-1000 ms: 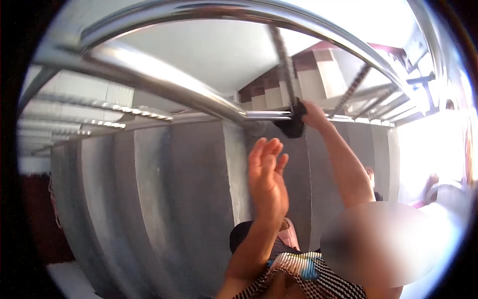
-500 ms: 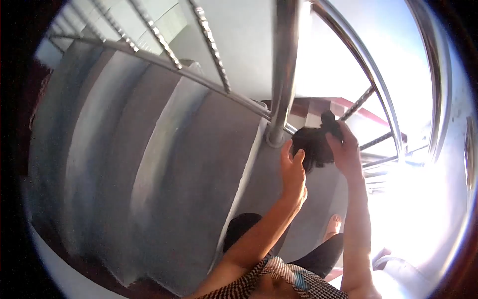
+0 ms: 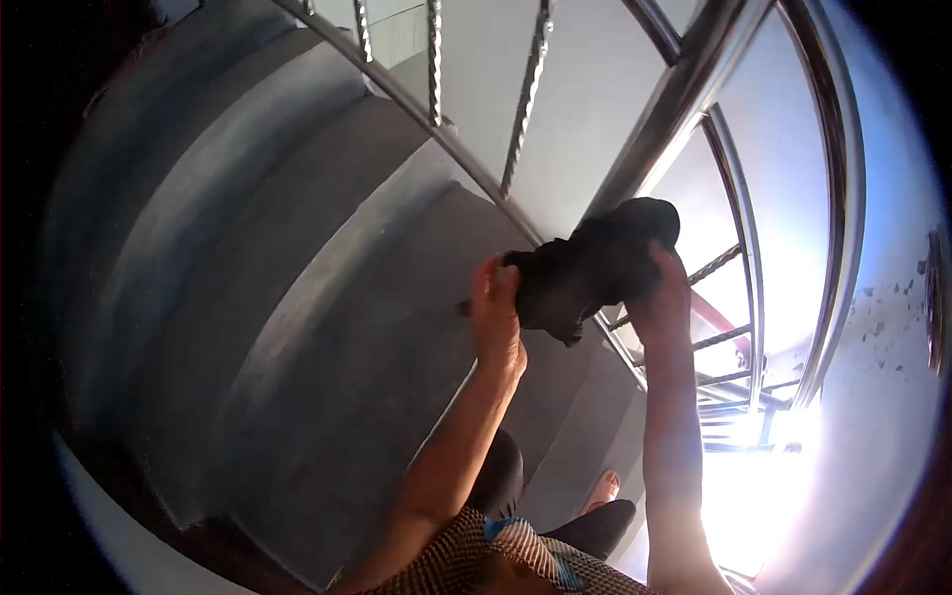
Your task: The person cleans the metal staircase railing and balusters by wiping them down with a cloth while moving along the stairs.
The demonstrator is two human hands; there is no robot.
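Note:
A crumpled black cloth is stretched between my two hands, in front of the metal post of the stair railing. My left hand is closed on its left edge, thumb and fingers round the fabric. At the other end, my right hand grips the bunched part, its fingers partly hidden behind the cloth. The cloth covers the lower part of the post, and I cannot tell whether the two touch.
Grey curved stairs fill the left side. A slanting metal rail with twisted bars runs along them. To the right, a curved handrail stands before a bright glare. My bare foot shows below on a step.
Both hands have moved left with the black cloth, which is now spread wider and raised in front of the post. The view has turned, so the railing slants more.

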